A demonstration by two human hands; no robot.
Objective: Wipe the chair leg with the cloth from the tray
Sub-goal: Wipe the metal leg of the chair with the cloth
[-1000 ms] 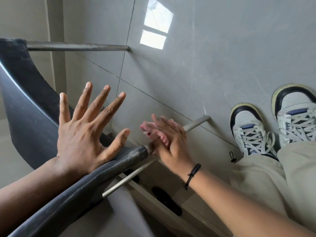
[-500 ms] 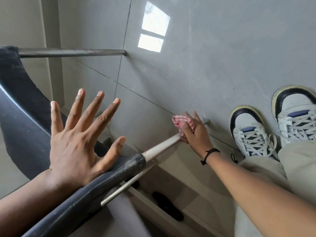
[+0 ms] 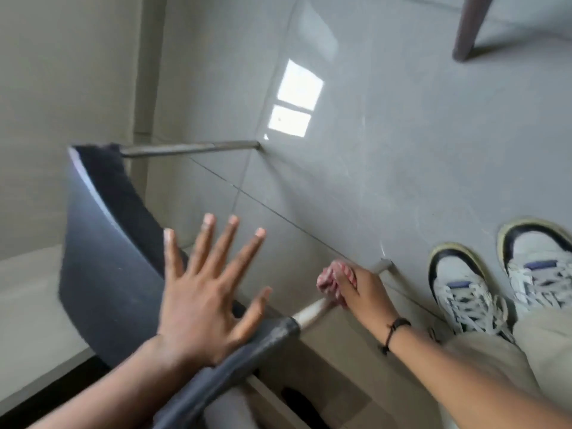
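So the right hand (image 3: 359,292) was wrapped around the chair leg (image 3: 312,312) with the pink cloth (image 3: 329,280) bunched inside the grip, fingers curled tight over both; a black cord bracelet (image 3: 394,328) sat on that wrist. The left hand (image 3: 201,292) was flat and wide open, all fingers spread, palm pressed on the dark seat edge (image 3: 235,363) just beside where the chair leg joins it; it wasn't gripping anything. The cloth was well along the chair leg toward its foot on the grey floor tiles (image 3: 402,150); bare pale metal showed between the cloth and the seat. A second leg (image 3: 188,148) ran out from the far end of the seat, well apart from the chair leg. Two white sneakers (image 3: 461,289) stood beyond the chair leg's foot; a dark wooden furniture leg (image 3: 467,26) was far off past them.
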